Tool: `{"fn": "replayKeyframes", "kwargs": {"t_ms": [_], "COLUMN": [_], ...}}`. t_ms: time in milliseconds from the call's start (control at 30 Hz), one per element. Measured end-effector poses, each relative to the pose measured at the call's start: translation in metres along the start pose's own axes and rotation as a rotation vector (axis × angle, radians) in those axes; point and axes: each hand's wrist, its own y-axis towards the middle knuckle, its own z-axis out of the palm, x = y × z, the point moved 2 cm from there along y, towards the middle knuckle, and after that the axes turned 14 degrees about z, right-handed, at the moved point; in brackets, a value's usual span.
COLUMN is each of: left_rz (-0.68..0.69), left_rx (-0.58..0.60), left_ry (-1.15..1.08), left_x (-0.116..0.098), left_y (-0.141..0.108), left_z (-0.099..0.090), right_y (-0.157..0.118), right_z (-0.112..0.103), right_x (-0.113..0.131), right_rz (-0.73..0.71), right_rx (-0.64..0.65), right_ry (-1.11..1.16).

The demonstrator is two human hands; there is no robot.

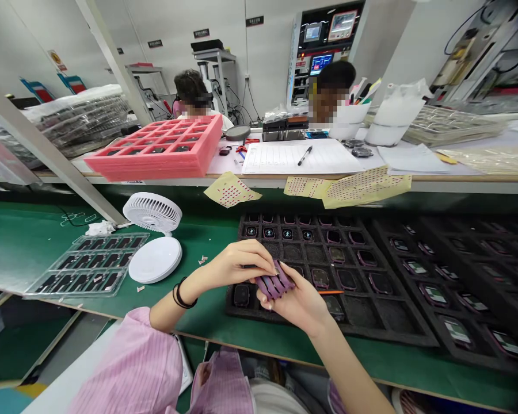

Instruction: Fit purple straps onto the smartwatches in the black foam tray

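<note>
A smooth green bench (pixel 12 247) carries a matte black foam tray (pixel 360 313) moulded into square pockets, and left of it a white plastic fan (pixel 152 213), round and ribbed. The left hand (pixel 246 261) arches over, fingers clamped on a purple stack (pixel 274 284); the right hand (pixel 300 302) cups it from below. The stack, ridged and round-cornered, is held above the tray.

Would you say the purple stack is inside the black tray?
Out: the left hand and right hand hold the stack above the tray.
</note>
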Motion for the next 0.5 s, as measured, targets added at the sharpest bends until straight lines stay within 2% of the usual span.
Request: {"fn": "replayKeyframes", "kwargs": {"t_ms": [133,267,500], "left_rz": [-0.07,-0.112,-0.164], "left_rx": [0.129,0.268,0.25], "left_ry": [-0.093,-0.184,-0.314], "left_x": [-0.001,-0.002,0.007], "left_y": [0.004,0.004,-0.009], "left_z": [-0.005,-0.007,0.001], "right_y": [0.001,0.005,0.009], "right_z": [-0.006,-0.014,-0.02], "right_x": [-0.004,-0.014,-0.024], "right_rz": [-0.005,0.063,0.107], "right_rx": [-0.018,-0.001,0.069], "right_ry": [-0.088,-0.105,-0.039]}}
